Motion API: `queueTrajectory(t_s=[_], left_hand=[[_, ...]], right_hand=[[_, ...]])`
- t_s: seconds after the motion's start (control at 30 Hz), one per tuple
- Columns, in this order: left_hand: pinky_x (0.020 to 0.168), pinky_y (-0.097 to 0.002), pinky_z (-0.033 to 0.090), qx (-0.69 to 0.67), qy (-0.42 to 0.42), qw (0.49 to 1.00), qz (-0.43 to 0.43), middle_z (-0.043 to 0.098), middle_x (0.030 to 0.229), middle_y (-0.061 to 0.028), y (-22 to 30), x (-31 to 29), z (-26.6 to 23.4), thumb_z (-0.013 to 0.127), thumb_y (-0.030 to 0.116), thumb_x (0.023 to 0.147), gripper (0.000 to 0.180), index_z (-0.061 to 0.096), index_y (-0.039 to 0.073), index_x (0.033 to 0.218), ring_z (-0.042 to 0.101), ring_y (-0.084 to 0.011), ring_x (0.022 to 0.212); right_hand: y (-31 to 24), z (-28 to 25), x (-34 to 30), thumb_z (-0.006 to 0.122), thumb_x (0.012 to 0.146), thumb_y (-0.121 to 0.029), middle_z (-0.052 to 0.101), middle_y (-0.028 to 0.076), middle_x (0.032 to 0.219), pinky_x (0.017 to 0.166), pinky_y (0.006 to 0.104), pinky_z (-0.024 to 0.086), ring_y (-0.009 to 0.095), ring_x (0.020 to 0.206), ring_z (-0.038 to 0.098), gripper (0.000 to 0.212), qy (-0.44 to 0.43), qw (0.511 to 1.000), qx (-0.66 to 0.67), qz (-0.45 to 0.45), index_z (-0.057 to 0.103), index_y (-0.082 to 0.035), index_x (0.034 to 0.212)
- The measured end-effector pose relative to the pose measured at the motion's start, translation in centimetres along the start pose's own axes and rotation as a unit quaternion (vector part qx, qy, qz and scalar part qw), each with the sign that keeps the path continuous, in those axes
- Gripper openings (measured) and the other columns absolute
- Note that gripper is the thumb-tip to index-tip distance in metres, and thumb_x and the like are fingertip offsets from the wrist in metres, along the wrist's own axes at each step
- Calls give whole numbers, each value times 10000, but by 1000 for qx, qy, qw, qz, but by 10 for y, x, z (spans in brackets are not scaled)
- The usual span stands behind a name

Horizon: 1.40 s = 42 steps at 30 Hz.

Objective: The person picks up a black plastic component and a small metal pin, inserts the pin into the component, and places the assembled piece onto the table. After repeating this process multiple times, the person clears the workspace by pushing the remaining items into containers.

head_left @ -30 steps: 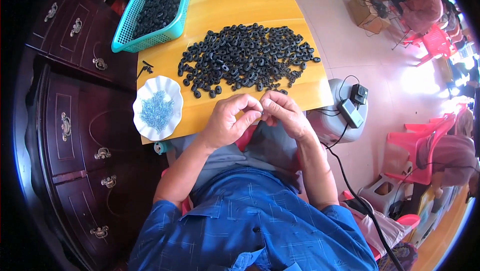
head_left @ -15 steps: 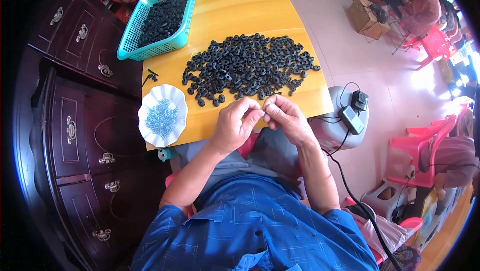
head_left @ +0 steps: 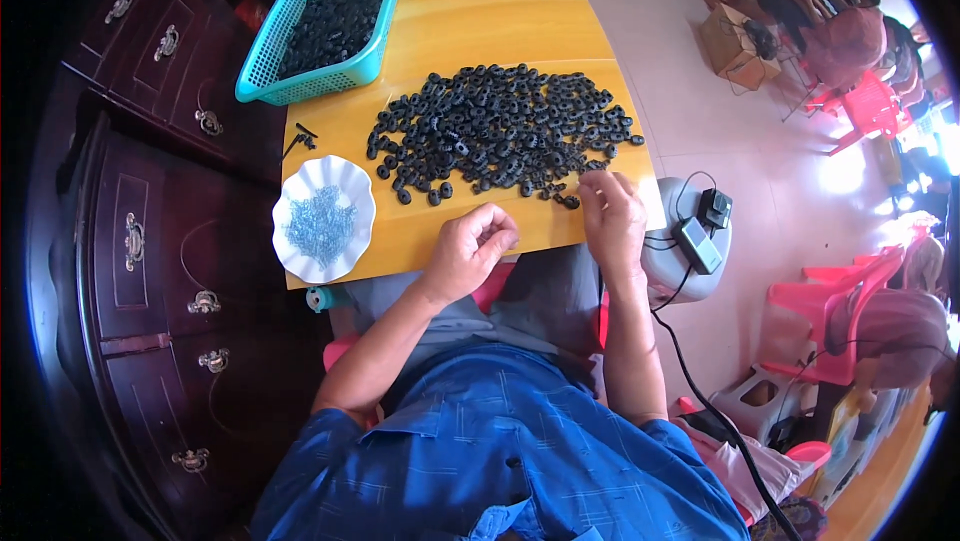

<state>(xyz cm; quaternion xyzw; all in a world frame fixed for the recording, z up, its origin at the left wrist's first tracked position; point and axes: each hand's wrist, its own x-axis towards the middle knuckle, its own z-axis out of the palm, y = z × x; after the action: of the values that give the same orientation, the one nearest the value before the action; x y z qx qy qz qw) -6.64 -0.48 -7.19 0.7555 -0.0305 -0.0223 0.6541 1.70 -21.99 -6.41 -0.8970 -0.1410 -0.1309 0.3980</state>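
Note:
A broad heap of small black oval plastic parts (head_left: 500, 126) lies on the yellow tabletop (head_left: 480, 11). My left hand (head_left: 470, 253) hovers at the table's near edge, thumb and fingers curled together; whatever they hold is too small or hidden to make out. At the heap's near right edge is my right hand (head_left: 614, 221), its fingertips drawn together beside a few tiny black pieces (head_left: 568, 201). What is between those fingertips cannot be made out. A white scalloped dish (head_left: 283, 216) to the left holds many small clear bluish pieces (head_left: 322, 226).
A turquoise perforated basket (head_left: 370, 63) full of black parts stands at the far left. Thin black sticks (head_left: 302, 138) lie near the dish. Dark drawers (head_left: 130, 306) border the left side. On the right, a grey stool (head_left: 672, 266) carries small cabled devices (head_left: 702, 244). Other people sit farther off.
My right hand has parted from the left and moved up and right to the heap's near edge. The left hand stays near its place, fingers still curled.

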Motion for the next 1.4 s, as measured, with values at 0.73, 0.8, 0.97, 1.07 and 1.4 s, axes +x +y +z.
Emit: queueTrajectory(t_s=[0.73, 0.8, 0.97, 1.07, 1.4], left_hand=[[711, -223, 515, -24, 6, 1000, -9, 668, 848, 5, -3, -10, -6, 654, 105, 981, 97, 638, 9, 979, 618, -51, 766], [710, -221, 513, -23, 4, 1000, -13, 667, 850, 7, -1, -10, -6, 654, 107, 981, 96, 639, 12, 982, 616, -50, 766], [693, -248, 530, -10, 17, 1000, -11, 678, 805, -15, 2, -10, -5, 634, 40, 961, 47, 629, -3, 943, 647, -70, 744], [710, -216, 510, 2, 4, 1000, -13, 668, 849, 13, -3, -10, -5, 656, 114, 982, 97, 635, 20, 986, 618, -46, 773], [709, -233, 529, -22, 13, 999, -23, 675, 827, -13, 0, -9, -2, 625, 41, 975, 47, 626, -5, 967, 644, -64, 770]], right_hand=[[-18, 9, -8, 759, 828, -134, 634, 101, 864, 697, 408, 528, 293, 782, 661, 171, -37, 996, -74, -19, 718, -93, 989], [-19, 11, -8, 752, 835, -144, 640, 103, 912, 731, 432, 530, 322, 833, 662, 156, -42, 995, -91, -22, 716, -93, 978], [-15, 13, -8, 737, 844, -150, 639, 104, 935, 745, 441, 531, 334, 857, 663, 142, -54, 994, -91, -7, 716, -93, 972], [-13, 15, -8, 729, 848, -175, 632, 92, 924, 726, 437, 542, 322, 840, 670, 136, -51, 993, -101, -16, 716, -105, 964], [-14, 18, -6, 696, 875, -201, 590, 100, 950, 726, 451, 546, 316, 873, 658, 132, -86, 988, -126, -19, 664, -112, 967]])
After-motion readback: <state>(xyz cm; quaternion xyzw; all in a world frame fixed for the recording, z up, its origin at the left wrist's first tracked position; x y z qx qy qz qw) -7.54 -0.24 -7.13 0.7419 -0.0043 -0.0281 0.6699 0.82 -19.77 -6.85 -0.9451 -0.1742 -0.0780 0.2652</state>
